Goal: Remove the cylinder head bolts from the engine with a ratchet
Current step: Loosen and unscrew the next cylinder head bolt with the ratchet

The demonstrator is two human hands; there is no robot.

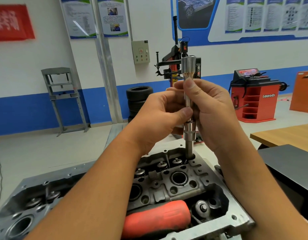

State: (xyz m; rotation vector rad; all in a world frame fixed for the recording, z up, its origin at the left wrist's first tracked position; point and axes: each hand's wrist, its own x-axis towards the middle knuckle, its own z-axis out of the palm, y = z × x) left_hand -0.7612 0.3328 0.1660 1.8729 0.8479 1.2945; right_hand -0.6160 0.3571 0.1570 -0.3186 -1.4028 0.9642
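A grey cylinder head (pixel 198 186) with open bores and valve springs lies below me. A shiny steel extension bar with a socket (pixel 189 130) stands upright in a bolt hole (pixel 190 156) at the head's far corner. My right hand (pixel 210 111) wraps the upper shaft, thumb near its wide top end (pixel 188 65). My left hand (pixel 160 116) pinches the shaft from the left, thumb just above the socket joint. The red-orange handle (pixel 158 217) of the ratchet lies across the near part of the head, partly hidden by my left forearm.
A wooden table (pixel 285 134) and a dark panel (pixel 288 167) stand to the right. Beyond are stacked tyres (pixel 139 99), a red tyre changer (pixel 175 70), a red wheel balancer (pixel 253 96) and a grey press frame (pixel 64 97) at the left wall.
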